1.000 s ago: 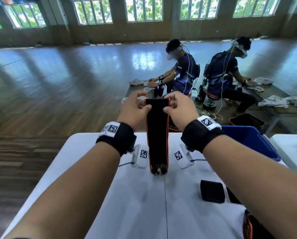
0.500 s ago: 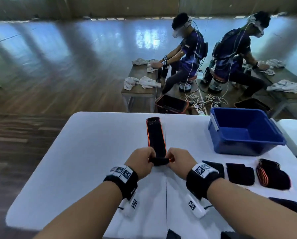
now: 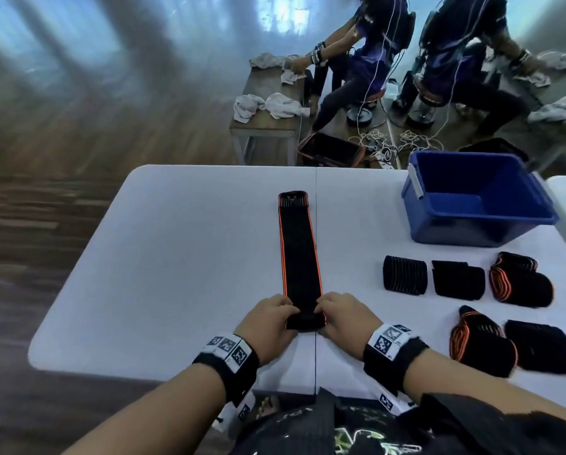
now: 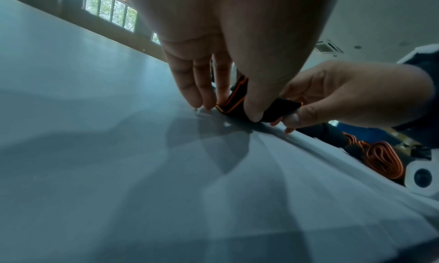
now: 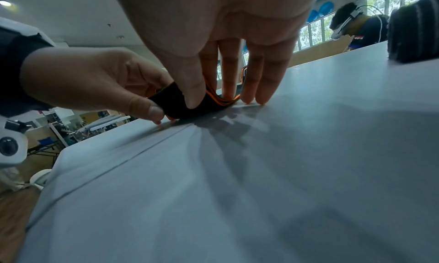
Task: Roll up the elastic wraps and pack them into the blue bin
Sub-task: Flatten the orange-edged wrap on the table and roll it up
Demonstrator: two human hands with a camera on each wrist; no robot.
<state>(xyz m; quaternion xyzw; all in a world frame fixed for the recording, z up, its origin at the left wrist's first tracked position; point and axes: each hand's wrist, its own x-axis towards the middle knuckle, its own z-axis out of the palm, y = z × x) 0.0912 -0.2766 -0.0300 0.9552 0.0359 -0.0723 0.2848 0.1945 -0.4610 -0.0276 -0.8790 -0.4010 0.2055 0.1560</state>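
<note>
On white folding table [image 3: 163,257]: 1 long black orange-edged elastic wrap [image 3: 298,254] laid flat, 5 bundled wraps [image 3: 404,275], 1 blue plastic bin [image 3: 478,231]. Near end folded over, pinched by left hand [image 3: 268,326] and right hand [image 3: 344,318].

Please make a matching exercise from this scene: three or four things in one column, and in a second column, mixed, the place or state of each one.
Things:
1. blue bin
2. long wrap
3. left hand
4. ribbed black roll

States:
a. pinches the near, folded end of the wrap
b. lies flat along the middle of the white table
c. stands at the far right, nothing visible inside
d. lies just in front of the bin

Pairs: 1-c, 2-b, 3-a, 4-d
</note>
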